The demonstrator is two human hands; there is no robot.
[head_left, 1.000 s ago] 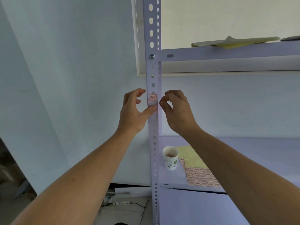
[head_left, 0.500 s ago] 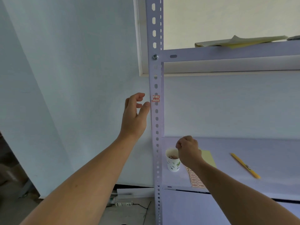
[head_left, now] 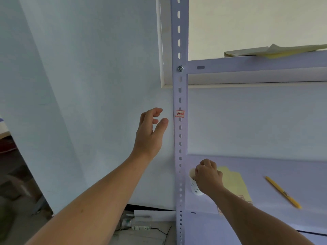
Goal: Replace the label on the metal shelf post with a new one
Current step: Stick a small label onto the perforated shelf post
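red-edged label (head_left: 180, 113) sits on the metal post (head_left: 184, 96); if it is pulled too fast it could rip and leave sticky bits behind; the left hand (head_left: 150, 133) is loose and spread, holding nothing, just left of the post and a little below the label; the right hand (head_left: 208, 176) is curled over the paper cup (head_left: 194, 187), well below the label; i cannot tell if it pinches anything.

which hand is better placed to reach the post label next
Left, probably: the left hand hangs open beside the label on the post, touching nothing; the right hand is down at the paper cup.
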